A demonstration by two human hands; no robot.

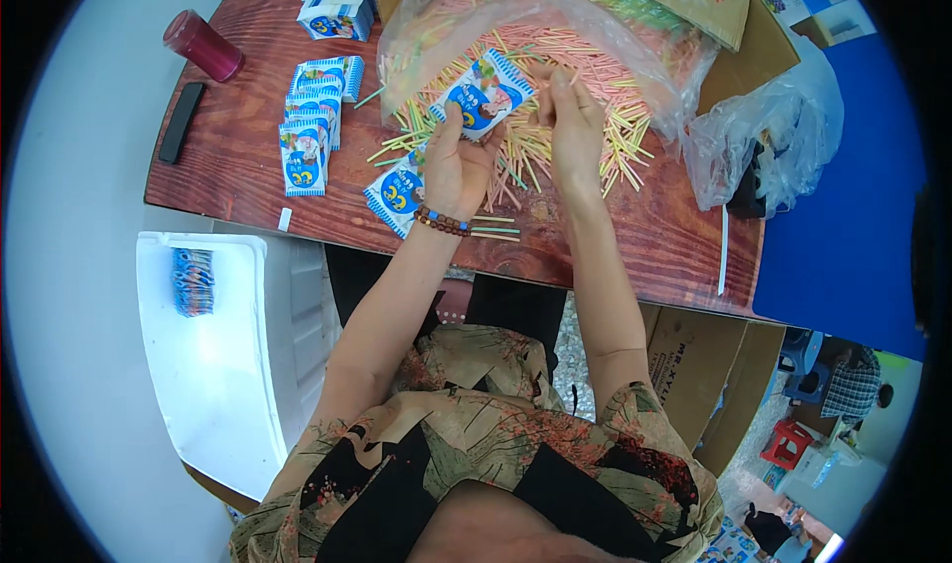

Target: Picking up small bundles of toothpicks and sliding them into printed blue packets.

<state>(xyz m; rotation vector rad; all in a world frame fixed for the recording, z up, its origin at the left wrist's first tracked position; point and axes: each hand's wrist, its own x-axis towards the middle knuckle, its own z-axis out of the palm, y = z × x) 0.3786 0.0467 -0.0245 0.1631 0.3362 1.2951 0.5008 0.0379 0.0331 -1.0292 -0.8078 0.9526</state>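
Note:
My left hand (460, 174), with a beaded bracelet at the wrist, grips a blue-and-white packet (484, 97) between thumb and fingers, over the pile. Just right of the packet, my right hand (577, 135) is closed in a pinch; what its fingertips hold, if anything, is too small to make out. Thin pink, yellow and green sticks (627, 145) lie heaped beneath both hands and spill from a clear plastic bag (416, 53). Another blue-and-white packet (395, 194) rests on the table, partly hidden by my left hand and wrist.
On the wooden table (238, 171), overlapping packets (305, 157) lie at left, with more stacked behind. A dark red jar (206, 46) and a black bar-shaped object (182, 122) stand farther left. An open cardboard box (684, 3) holds the bag. Below left sits a white foam box (213, 385).

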